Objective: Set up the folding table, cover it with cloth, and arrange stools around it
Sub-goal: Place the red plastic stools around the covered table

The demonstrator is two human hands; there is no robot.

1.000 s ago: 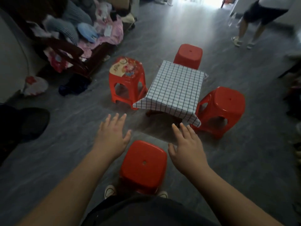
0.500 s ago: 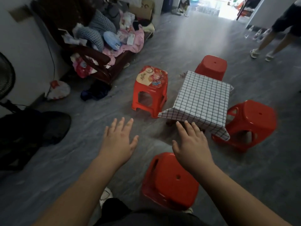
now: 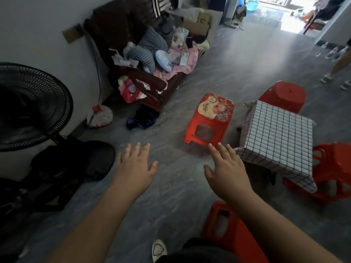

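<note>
Red stools [image 3: 209, 118], four; checked table [image 3: 277, 133], one

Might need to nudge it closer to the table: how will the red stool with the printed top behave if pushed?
The printed-top stool looks like moulded plastic with cut-out sides, so probably light and stiff. On the smooth floor it should slide easily; pushed high, it might tip.

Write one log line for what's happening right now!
left hand: open, empty | right hand: open, empty | checked cloth: spread flat | red stools: four around it
</note>
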